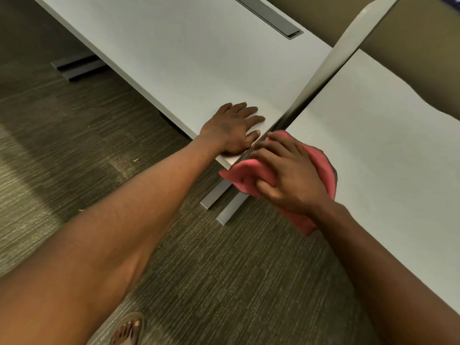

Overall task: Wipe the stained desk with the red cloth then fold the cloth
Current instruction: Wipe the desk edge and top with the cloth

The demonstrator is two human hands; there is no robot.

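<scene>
the right hand (pixel 286 174) is clenched around a bunched red terry cloth (pixel 323 168), fingers curled into the fabric so part of it spills out past the thumb side and part hangs below the wrist, off the near edge. the cloth sits at the near corner of the right-hand pale grey desk top (pixel 385 145), pressed up against the thin upright grey divider panel (pixel 331 63) that runs away from the camera between the two desks. the left hand (pixel 232 129) lies flat and spread, palm down, holding nothing, on the near corner of the left-hand pale grey desk top (pixel 186 58), just across the divider from the cloth. the relation that matters: the open desk surface stretches away and to the right of the gripping hand, with the divider as its left boundary, so a wiping stroke would probably run along the divider's line or sweep rightward. no stain can be made out on either top. no brand, label or writing is readable anywhere.
</scene>
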